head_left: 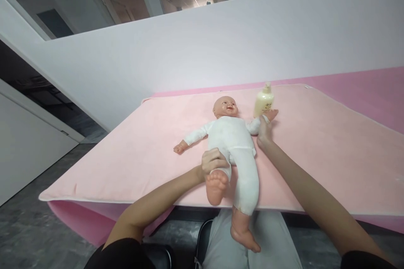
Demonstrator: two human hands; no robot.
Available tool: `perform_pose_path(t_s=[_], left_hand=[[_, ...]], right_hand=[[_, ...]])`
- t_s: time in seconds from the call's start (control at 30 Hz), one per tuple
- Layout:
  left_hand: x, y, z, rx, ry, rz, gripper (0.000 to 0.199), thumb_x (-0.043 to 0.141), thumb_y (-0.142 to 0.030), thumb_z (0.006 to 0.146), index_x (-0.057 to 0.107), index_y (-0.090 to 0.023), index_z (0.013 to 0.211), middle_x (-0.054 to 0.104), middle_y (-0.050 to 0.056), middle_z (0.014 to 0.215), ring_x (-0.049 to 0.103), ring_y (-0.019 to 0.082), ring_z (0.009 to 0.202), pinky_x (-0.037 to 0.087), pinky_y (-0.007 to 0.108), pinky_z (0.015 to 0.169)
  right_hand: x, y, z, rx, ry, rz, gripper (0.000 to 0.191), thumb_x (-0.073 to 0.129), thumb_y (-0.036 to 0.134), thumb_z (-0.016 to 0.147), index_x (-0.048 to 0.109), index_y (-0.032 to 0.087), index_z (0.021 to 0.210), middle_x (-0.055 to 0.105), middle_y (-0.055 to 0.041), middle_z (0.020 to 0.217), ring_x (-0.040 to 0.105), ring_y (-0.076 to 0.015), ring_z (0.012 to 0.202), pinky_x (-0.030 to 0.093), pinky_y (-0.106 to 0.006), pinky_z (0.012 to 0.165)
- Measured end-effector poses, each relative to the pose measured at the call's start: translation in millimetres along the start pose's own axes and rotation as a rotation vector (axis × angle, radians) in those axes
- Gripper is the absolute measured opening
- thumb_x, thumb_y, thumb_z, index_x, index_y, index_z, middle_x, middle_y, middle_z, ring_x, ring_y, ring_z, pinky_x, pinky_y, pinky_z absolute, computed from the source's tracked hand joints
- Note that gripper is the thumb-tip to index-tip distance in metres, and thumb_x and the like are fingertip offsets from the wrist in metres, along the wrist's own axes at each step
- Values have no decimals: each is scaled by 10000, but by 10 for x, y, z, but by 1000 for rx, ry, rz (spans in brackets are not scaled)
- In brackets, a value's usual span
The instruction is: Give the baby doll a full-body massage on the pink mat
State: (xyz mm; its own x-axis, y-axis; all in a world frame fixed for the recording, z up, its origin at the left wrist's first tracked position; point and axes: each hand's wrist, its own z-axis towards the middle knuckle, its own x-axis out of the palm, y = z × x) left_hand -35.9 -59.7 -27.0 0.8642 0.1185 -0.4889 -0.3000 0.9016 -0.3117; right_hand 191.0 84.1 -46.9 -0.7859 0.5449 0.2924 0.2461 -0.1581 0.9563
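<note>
Lettering: small dark print on the front of a pale yellow, rounded plastic pump bottle [263, 103]; too small to read.
Second marking: a little white tag [307, 87] at the far right corner of a pale pink, soft cloth [126, 151]; any print on it is too small to tell.
Near edge: the cloth's pale hem runs along the front of the deep-pink-covered worktop [378, 96]; one leg of a white-clothed, plastic-headed baby doll [232, 132] reaches over it, the foot hanging before the person's grey trousers [274, 239].
Side room: broad stretches of cloth spread left and right of the doll.
Far edge: a smooth white wall [221, 50] rises behind the worktop.
In the way: the bottle stands upright just behind the doll's hand on the right; whether they touch, I cannot tell.
Doll's place: on its back on the cloth, head toward the wall, mid-worktop.
Left grip: the left hand [215, 160] has its fingers closed around the doll's leg just above the foot, sole turned toward the person.
Right grip: the right hand [264, 131] holds the doll's forearm near the wrist, fingers partly hidden.
Below: dark grey floor [25, 227].
</note>
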Motion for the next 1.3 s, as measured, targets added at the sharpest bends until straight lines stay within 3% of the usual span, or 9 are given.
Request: perform_pose_path(t_s=[0.13, 0.4, 0.5, 0.67, 0.77, 0.9, 0.97, 1.1, 1.3], left_hand=[[132, -59, 52, 249, -57, -103, 635, 452, -783, 739, 641, -186, 844, 542, 26, 631, 511, 138, 564, 410, 292, 513], [184, 3, 9, 497, 187, 10, 520, 518, -712, 762, 700, -246, 900, 575, 12, 655, 487, 114, 542, 394, 269, 487], [212, 23, -20, 568, 197, 34, 505, 505, -698, 779, 708, -265, 939, 572, 5, 670, 465, 110, 522, 397, 268, 481], [97, -62, 123, 476, 79, 34, 444, 541, -579, 836, 675, -220, 1062, 608, 23, 706, 533, 122, 602, 441, 259, 556], [-21, -31, 212, 347, -131, 107, 368, 512, -469, 895, 627, -226, 1147, 620, 21, 757, 558, 128, 660, 464, 266, 616], [-155, 209, 261, 208, -368, 231, 479, 471, -571, 879, 568, -254, 1225, 633, 51, 921, 604, 174, 831, 507, 332, 738], [-191, 347, 275, 137, -338, 224, 470, 475, -564, 878, 595, -238, 1195, 639, 77, 1004, 609, 202, 937, 504, 363, 827], [-186, 496, 293, -96, -101, 113, 382, 465, -474, 903, 645, -210, 1113, 640, 98, 1118, 587, 232, 1084, 475, 396, 960], [-122, 507, 285, -133, 98, 41, 357, 492, -343, 889, 602, -199, 1196, 565, 119, 1290, 526, 253, 1212, 440, 426, 1040]], right_hand=[[-13, 28, -16, -10, -41, -27, 491, 481, 472, 742, 515, 186, 1140, 584, -128, 1151, 596, -248, 1029, 514, -428, 859], [-17, 44, -55, -21, -75, 10, 408, 534, 453, 737, 554, 194, 1052, 617, -95, 1090, 611, -227, 968, 531, -393, 832], [-28, -4, -8, -18, -58, -4, 439, 529, 477, 742, 541, 186, 1071, 612, -92, 1085, 609, -231, 978, 532, -402, 839], [-35, 63, -54, -65, -27, -10, 452, 534, 469, 744, 528, 175, 1088, 590, -120, 1144, 598, -248, 1031, 510, -425, 882], [-28, 183, -182, -101, -35, -50, 447, 575, 453, 738, 534, 166, 1078, 591, -142, 1147, 595, -262, 1043, 492, -433, 897], [-10, 289, -319, -225, 0, -67, 458, 593, 416, 747, 515, 164, 1122, 598, -136, 1140, 585, -246, 1056, 478, -406, 902], [-3, 294, -341, -283, 17, -63, 476, 594, 404, 749, 505, 159, 1148, 594, -130, 1165, 584, -230, 1047, 465, -395, 919], [-7, 261, -348, -388, 137, -174, 516, 592, 376, 751, 517, 162, 1215, 610, -100, 1174, 584, -219, 1021, 444, -397, 941], [-30, 305, -408, -707, 638, -673, 474, 451, 128, 716, 656, 224, 1132, 669, -57, 1086, 582, -234, 991, 431, -401, 935]])
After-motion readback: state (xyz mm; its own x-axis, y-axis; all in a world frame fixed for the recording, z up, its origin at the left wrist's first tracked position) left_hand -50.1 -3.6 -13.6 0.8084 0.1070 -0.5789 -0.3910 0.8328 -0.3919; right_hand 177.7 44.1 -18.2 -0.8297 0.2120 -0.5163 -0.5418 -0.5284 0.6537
